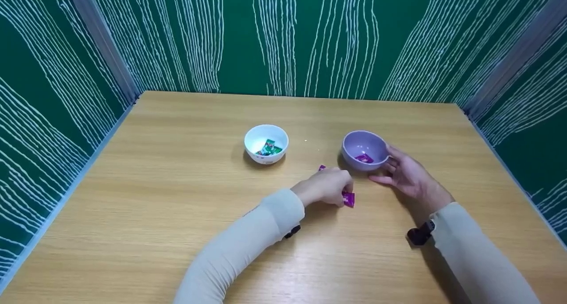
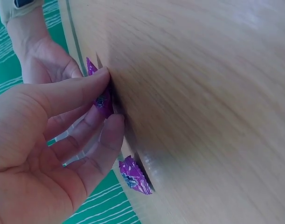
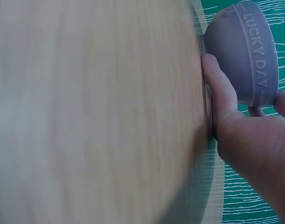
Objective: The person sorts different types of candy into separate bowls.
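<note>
My left hand (image 1: 327,186) is low over the table, pinching a purple wrapped candy (image 2: 104,102) between thumb and fingers; an end of it sticks out past the fingers in the head view. A second purple candy (image 2: 135,177) lies on the table beside that hand, mostly hidden behind it from the head. At the right, my right hand (image 1: 409,173) holds the side of a purple bowl (image 1: 350,160), thumb low near its base and fingers at the rim. Inside this bowl is purple candy (image 1: 364,158). Raised letters reading "LUCKY DAY" run round the bowl in the right wrist view.
A white bowl (image 1: 251,140) stands left of the purple one, with several green wrapped candies (image 1: 269,148) in it. Both bowls are on a wooden table (image 1: 177,171). Green walls with white streaks (image 1: 239,38) enclose the back and sides.
</note>
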Motion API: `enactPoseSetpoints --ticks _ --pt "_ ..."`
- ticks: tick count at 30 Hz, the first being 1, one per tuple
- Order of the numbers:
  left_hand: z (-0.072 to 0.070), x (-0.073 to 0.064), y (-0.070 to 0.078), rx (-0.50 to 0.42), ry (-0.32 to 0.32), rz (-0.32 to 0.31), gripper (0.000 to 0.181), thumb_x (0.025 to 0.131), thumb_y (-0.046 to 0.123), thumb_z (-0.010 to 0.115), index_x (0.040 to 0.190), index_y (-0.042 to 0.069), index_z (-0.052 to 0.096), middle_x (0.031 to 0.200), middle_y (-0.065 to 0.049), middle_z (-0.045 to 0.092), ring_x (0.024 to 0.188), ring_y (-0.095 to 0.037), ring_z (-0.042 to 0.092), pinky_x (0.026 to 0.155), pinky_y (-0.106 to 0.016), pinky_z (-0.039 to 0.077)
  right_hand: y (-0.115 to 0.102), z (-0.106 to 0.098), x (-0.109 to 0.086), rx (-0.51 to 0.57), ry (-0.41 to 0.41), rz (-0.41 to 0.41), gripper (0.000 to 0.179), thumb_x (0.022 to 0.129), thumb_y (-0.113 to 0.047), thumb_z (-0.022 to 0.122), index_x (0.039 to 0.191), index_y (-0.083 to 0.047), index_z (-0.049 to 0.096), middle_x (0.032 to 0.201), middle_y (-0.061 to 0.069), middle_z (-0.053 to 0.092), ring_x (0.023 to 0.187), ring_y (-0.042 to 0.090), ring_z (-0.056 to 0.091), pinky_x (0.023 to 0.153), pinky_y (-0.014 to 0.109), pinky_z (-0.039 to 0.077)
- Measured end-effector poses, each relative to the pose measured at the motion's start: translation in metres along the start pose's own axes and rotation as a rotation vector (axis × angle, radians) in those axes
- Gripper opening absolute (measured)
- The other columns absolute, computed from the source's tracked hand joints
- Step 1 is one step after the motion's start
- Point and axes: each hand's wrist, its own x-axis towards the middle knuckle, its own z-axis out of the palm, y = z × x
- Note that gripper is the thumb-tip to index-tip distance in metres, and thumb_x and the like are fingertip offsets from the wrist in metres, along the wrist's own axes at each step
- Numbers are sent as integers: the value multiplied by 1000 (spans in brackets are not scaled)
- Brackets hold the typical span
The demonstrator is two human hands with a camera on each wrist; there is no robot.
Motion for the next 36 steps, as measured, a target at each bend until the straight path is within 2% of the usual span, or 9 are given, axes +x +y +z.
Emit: enactPoseSetpoints --ticks 6,10,15,22,29,32,36 --pt "-4 0 0 44 1 40 24 82 10 84 105 12 79 89 6 67 85 -12 57 76 -22 47 -1 -1 0 26 13 8 71 102 -46 56 162 -30 23 167 6 20 149 28 25 106 53 44" --pt "-9 1 1 10 -14 33 24 83 11 83 107 12 78 88 6 67 87 -13 56 78 -23 46 -1 -1 0 42 27 24 72 101 -46 57 162 -32 23 167 5 19 148 28 26 106 54 44" --pt "-18 3 2 0 -9 52 23 86 12 80 109 13 78 89 7 68 85 -12 57 78 -23 47 -2 1 -1 40 30 28 72 101 -45 58 162 -33 22 168 6 17 148 29 26 106 54 44" --pt "-33 8 3 -45 72 80 28 86 21 81 112 13 77 96 6 70 90 -11 57 83 -23 47 -2 1 -1 44 36 31 76 99 -46 62 162 -34 21 167 6 18 147 30 29 105 53 45" --pt "-44 14 2 -212 141 9 30 89 17 77 120 17 76 108 3 69 97 -13 57 84 -23 50 -1 0 -1 48 18 30 75 100 -45 61 162 -32 21 166 7 20 147 29 28 105 55 44" --pt "-49 17 1 -181 186 38 29 90 18 76 119 15 76 108 2 70 96 -12 57 87 -23 48 -1 -1 -1 29 6 23 73 102 -45 58 162 -31 20 167 7 19 148 29 26 106 55 43" --pt "-54 22 1 -153 236 79 27 89 16 76 116 10 76 103 1 72 90 -10 57 81 -21 46 -1 -2 0 13 -11 19 70 103 -44 55 162 -30 22 167 6 19 148 30 26 106 55 42"
